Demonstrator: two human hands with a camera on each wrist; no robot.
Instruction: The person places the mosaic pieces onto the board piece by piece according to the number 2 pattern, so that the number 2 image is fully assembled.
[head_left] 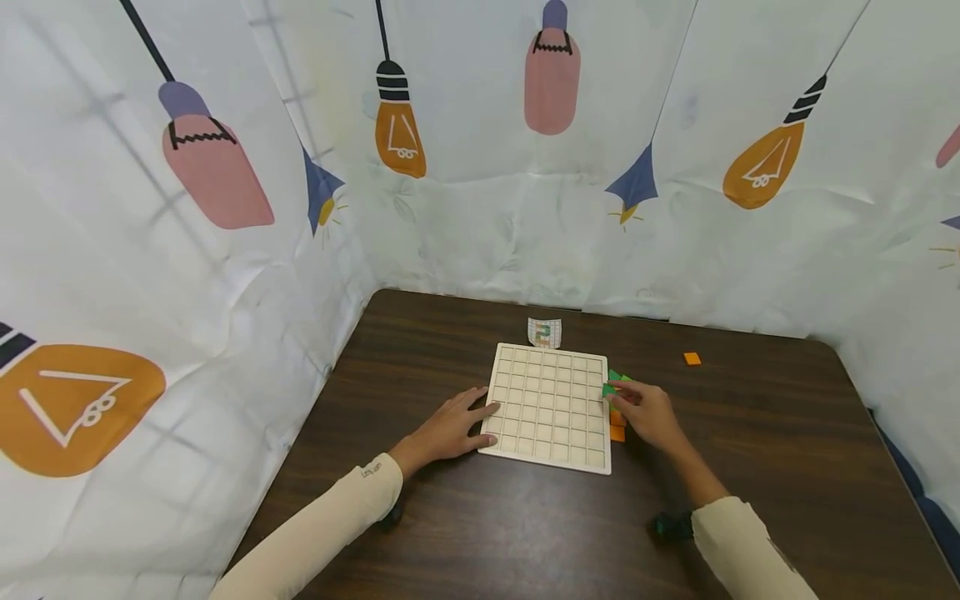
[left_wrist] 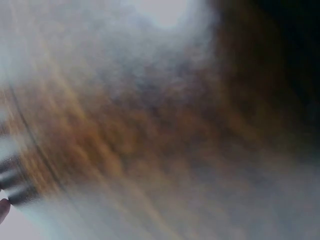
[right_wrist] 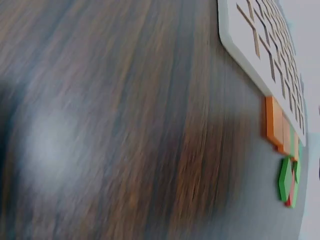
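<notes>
A cream square board (head_left: 553, 408) with a grid of recessed cells lies on the dark wooden table. Its left edge is touched by my left hand (head_left: 448, 427), whose fingers are spread; the left wrist view catches only a fingertip at its lower left corner. Over the right edge, my right hand (head_left: 651, 410) pinches a small green tile (head_left: 608, 389) between thumb and fingers. Beneath and beside that hand are orange tiles (head_left: 617, 432), partly hidden in the head view. In the right wrist view, green tiles (right_wrist: 286, 179) and a bit of red show beyond the orange ones.
A small printed card (head_left: 544, 332) with a coloured grid pattern lies behind the board. One orange tile (head_left: 692, 358) sits apart at the back right. A patterned white curtain (head_left: 480, 225) hangs along the back and left of the table (head_left: 757, 433).
</notes>
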